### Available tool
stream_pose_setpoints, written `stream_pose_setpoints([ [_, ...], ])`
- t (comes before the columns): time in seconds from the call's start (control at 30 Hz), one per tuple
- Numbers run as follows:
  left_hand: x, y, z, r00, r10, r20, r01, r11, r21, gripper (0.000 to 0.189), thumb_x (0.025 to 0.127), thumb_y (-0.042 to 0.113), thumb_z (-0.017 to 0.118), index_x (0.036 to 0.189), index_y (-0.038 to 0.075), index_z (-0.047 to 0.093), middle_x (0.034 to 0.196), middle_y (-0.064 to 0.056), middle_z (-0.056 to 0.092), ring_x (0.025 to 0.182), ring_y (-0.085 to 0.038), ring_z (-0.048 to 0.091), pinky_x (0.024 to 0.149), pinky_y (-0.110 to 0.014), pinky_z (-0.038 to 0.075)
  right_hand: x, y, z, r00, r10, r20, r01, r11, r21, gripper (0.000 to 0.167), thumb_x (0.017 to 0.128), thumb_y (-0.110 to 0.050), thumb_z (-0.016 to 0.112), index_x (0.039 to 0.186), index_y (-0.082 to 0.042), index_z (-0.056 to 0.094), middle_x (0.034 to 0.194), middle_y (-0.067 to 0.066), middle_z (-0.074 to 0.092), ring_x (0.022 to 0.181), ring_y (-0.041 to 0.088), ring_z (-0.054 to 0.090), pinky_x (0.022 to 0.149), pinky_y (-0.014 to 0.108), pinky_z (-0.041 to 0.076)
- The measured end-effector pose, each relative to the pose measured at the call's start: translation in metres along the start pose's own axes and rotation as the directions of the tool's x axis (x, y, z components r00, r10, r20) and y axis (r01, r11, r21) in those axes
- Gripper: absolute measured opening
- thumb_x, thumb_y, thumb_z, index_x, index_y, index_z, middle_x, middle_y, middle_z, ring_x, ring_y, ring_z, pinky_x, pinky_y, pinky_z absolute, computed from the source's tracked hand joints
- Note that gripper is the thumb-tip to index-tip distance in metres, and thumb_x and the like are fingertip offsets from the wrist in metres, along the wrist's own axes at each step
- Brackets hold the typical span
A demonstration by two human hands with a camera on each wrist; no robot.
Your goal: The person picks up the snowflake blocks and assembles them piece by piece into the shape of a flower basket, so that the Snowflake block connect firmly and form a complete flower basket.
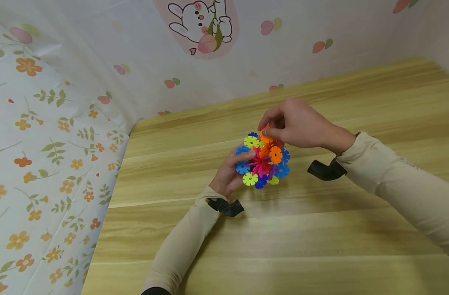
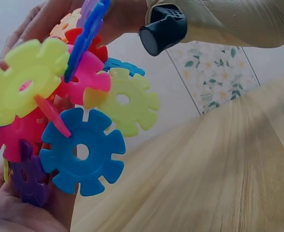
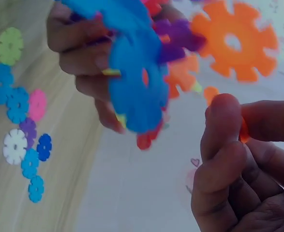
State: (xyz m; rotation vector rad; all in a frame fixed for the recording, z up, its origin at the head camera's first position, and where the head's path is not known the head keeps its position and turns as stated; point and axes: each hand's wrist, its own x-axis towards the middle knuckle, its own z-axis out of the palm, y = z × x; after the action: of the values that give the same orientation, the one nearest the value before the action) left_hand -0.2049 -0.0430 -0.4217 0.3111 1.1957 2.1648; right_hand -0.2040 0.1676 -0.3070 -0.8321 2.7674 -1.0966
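My left hand [image 1: 228,174] holds a cluster of interlocked plastic snowflake discs [image 1: 262,162] up over the table, its thumb across the near left side. The notched discs are blue, yellow, pink, purple, red and orange. At the top of the cluster, my right hand [image 1: 301,127] pinches an orange disc [image 1: 265,137] between thumb and fingers. Only an orange sliver [image 3: 245,130] shows in that pinch in the right wrist view. A blue disc [image 2: 82,152] and a yellow disc [image 2: 28,82] stick out of the cluster toward the left wrist camera.
Beneath both hands is a wood-grain table [image 1: 283,246]. Several loose discs, among them a white disc [image 3: 15,146] and a pink disc [image 3: 37,105], lie on it in the right wrist view. A printed cloth [image 1: 135,53] hangs behind; flowered cloth [image 1: 62,164] borders the left edge.
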Motion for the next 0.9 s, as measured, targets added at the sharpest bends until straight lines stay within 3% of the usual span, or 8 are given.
stream_pose_setpoints([
  [0.23,-0.0009,0.0001,-0.0002,0.999,0.008,-0.033,-0.008,1.000,0.003,0.028,0.094,0.013,0.048,0.120,0.016,0.055,0.108,0.005,0.066,0.100,-0.008,0.067,0.084,-0.025,0.060,-0.0018,-0.0022,-0.0012,1.000,-0.007,0.023,0.007,1.000,-0.030,0.009,0.091,-0.007,0.069,0.094,-0.008,0.077,0.057,-0.001,0.064,0.049,0.011,0.059,0.061,0.026,0.049],
  [0.6,0.0016,0.0014,0.0028,0.999,0.006,0.045,-0.006,1.000,-0.002,0.028,0.098,0.013,0.042,0.121,0.017,0.056,0.111,0.003,0.063,0.101,-0.009,0.066,0.085,-0.026,0.059,-0.0003,-0.0026,0.0001,0.999,-0.038,-0.008,0.037,0.996,-0.079,0.008,0.089,-0.009,0.071,0.095,-0.010,0.076,0.064,-0.001,0.066,0.056,0.011,0.056,0.059,0.026,0.047],
  [0.73,0.0019,0.0017,0.0042,1.000,-0.006,0.021,0.006,1.000,0.003,0.027,0.099,0.011,0.042,0.120,0.018,0.057,0.112,0.003,0.062,0.102,-0.010,0.065,0.086,-0.027,0.059,0.0001,-0.0057,0.0012,0.999,-0.052,-0.014,0.050,0.990,-0.130,0.006,0.088,-0.009,0.074,0.093,-0.008,0.070,0.063,-0.002,0.065,0.057,0.011,0.055,0.061,0.027,0.046],
  [0.9,0.0029,0.0028,0.0070,1.000,-0.003,-0.013,0.003,1.000,0.031,0.027,0.101,0.010,0.044,0.125,0.018,0.054,0.117,0.002,0.059,0.107,-0.012,0.064,0.089,-0.029,0.059,-0.0003,-0.0049,0.0056,0.993,-0.111,-0.030,0.102,0.971,-0.216,0.015,0.086,-0.007,0.077,0.080,-0.010,0.064,0.061,-0.002,0.062,0.055,0.009,0.053,0.059,0.027,0.044],
])
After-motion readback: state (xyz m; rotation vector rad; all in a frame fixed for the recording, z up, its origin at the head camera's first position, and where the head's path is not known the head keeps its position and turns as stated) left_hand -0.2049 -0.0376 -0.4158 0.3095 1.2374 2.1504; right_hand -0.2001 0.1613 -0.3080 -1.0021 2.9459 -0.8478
